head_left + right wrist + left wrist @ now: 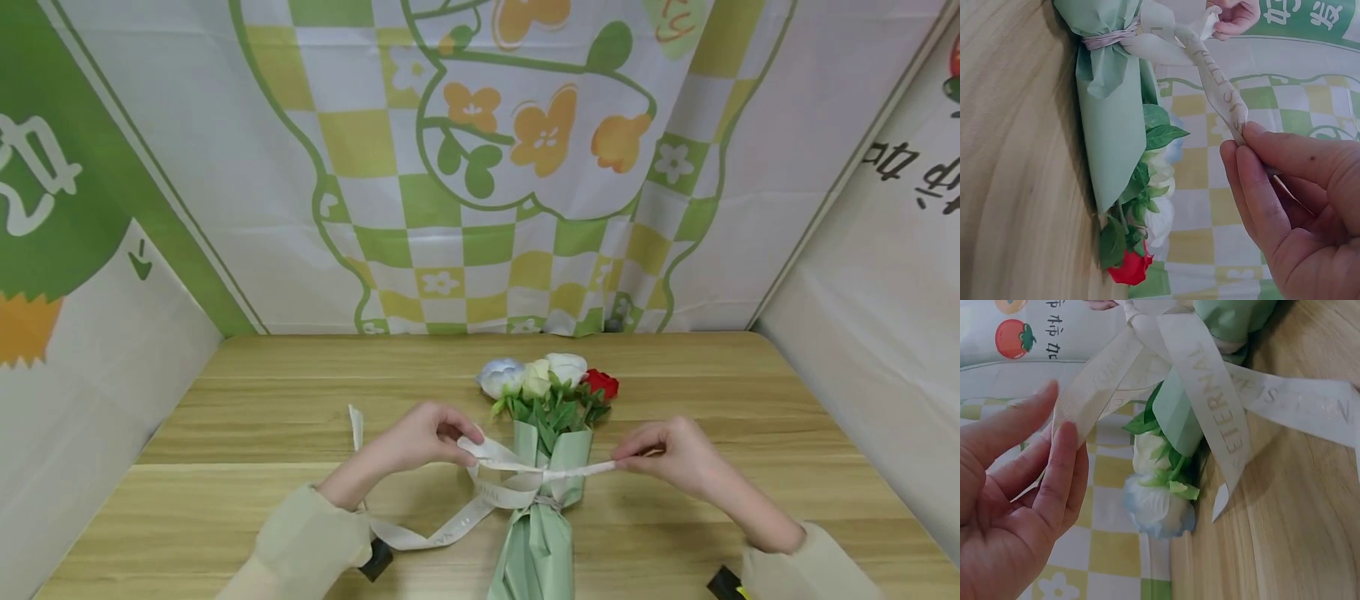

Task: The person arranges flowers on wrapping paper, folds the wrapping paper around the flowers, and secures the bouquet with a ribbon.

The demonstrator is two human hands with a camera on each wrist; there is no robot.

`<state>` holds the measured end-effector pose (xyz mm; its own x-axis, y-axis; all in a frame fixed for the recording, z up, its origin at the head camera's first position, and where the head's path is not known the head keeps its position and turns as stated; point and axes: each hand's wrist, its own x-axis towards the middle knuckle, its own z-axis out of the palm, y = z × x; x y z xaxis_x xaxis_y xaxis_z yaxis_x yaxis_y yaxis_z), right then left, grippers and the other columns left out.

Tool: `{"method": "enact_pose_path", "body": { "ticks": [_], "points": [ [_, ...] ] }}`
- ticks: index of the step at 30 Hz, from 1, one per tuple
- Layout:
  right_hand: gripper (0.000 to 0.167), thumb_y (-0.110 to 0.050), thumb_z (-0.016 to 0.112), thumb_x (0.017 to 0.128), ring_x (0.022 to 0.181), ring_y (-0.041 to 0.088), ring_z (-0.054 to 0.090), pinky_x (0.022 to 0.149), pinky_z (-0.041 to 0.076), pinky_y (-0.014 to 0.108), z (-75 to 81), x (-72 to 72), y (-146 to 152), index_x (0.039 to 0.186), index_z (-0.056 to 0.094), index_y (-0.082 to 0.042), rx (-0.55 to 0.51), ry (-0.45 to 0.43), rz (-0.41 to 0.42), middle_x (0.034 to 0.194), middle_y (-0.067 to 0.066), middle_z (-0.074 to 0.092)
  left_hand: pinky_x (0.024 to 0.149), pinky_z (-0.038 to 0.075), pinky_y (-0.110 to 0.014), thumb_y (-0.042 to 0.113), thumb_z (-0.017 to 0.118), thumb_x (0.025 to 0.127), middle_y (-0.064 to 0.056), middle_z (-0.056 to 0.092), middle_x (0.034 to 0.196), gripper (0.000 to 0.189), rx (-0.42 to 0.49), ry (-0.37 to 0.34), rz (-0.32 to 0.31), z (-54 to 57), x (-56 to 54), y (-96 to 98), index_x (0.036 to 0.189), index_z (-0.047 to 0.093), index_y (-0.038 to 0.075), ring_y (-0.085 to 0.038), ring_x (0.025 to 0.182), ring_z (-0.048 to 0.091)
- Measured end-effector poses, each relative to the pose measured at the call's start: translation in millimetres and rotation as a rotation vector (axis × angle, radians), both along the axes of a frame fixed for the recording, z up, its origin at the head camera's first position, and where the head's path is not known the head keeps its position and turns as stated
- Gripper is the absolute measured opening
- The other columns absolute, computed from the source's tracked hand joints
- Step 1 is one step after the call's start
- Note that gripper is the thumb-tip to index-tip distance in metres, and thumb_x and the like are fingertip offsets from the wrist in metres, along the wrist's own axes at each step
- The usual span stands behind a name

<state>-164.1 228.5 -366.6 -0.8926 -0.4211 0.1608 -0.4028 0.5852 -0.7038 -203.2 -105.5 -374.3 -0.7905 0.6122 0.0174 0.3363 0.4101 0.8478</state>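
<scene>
A bouquet in pale green wrapping paper (532, 550) lies on the table, its blooms pointing away: a bluish-white flower (501, 377), cream and white ones, and a red rose (601, 383). A thin tie (1110, 39) cinches the paper. Printed white ribbon (1210, 394) crosses in front of it, knotted or looped at the middle; which one, I cannot tell. My left hand (427, 435) pinches a ribbon loop left of the bouquet. On the other side my right hand (667, 450) pinches a ribbon part between thumb and fingertips, drawn out sideways.
A loose ribbon tail (420, 537) curls over the wooden table (300, 433) at left and rises near the left forearm. Printed curtains (480, 275) stand behind the table and on both sides. Dark straps or devices show at both wrists.
</scene>
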Motion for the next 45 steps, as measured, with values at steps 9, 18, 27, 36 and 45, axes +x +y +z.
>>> {"method": "enact_pose_path", "body": {
  "ticks": [9, 18, 27, 36, 45],
  "points": [
    [0.009, -0.013, 0.074, 0.074, 0.074, 0.005, 0.061, 0.058, 0.05, 0.021, -6.4, 4.4, 5, 0.08, 0.074, -0.006, 0.006, -0.101, -0.026, 0.084, 0.007, 0.069, 0.065, 0.048, -0.02, 0.006, 0.067, 0.08, -0.002, 0.067, 0.08, 0.004, -0.108, 0.114, 0.072, -4.9, -0.5, -8.5, 0.08, 0.07, 0.003, -0.006, 0.072, 0.059],
    [0.006, -0.012, 0.074, 0.074, 0.072, 0.004, 0.061, 0.058, 0.05, 0.021, -18.4, 2.3, 12, 0.077, 0.074, -0.008, 0.03, -0.114, -0.022, 0.082, 0.004, 0.069, 0.059, 0.049, -0.02, 0.003, 0.064, 0.081, -0.002, 0.065, 0.073, 0.006, -0.125, 0.114, 0.069, -7.0, -1.2, -18.3, 0.076, 0.067, 0.002, -0.006, 0.063, 0.057],
    [0.005, -0.015, 0.074, 0.074, 0.073, 0.009, 0.061, 0.059, 0.049, 0.021, -25.1, 0.1, 15, 0.076, 0.074, -0.011, 0.088, -0.117, -0.029, 0.081, 0.001, 0.068, 0.056, 0.049, -0.021, 0.001, 0.064, 0.081, -0.002, 0.064, 0.07, 0.007, -0.161, 0.116, 0.07, -1.4, -0.3, -32.1, 0.075, 0.066, 0.002, -0.006, 0.061, 0.056],
    [0.005, -0.014, 0.074, 0.074, 0.071, 0.009, 0.062, 0.059, 0.048, 0.021, -30.6, -4.3, 15, 0.075, 0.074, -0.01, 0.129, -0.109, -0.027, 0.078, 0.001, 0.069, 0.052, 0.045, -0.022, 0.001, 0.064, 0.081, 0.0, 0.062, 0.065, 0.009, -0.257, 0.131, 0.109, 0.4, 0.9, -40.2, 0.072, 0.066, 0.003, -0.007, 0.057, 0.054],
    [0.004, -0.01, 0.074, 0.073, 0.067, 0.008, 0.061, 0.056, 0.047, 0.02, -32.2, -5.0, 16, 0.072, 0.073, -0.006, 0.18, -0.06, -0.04, 0.074, 0.002, 0.069, 0.051, 0.043, -0.023, -0.001, 0.064, 0.08, 0.0, 0.061, 0.063, 0.012, -0.329, 0.109, 0.155, 2.6, 3.9, -44.6, 0.07, 0.066, 0.004, -0.008, 0.055, 0.053]
  ]
}}
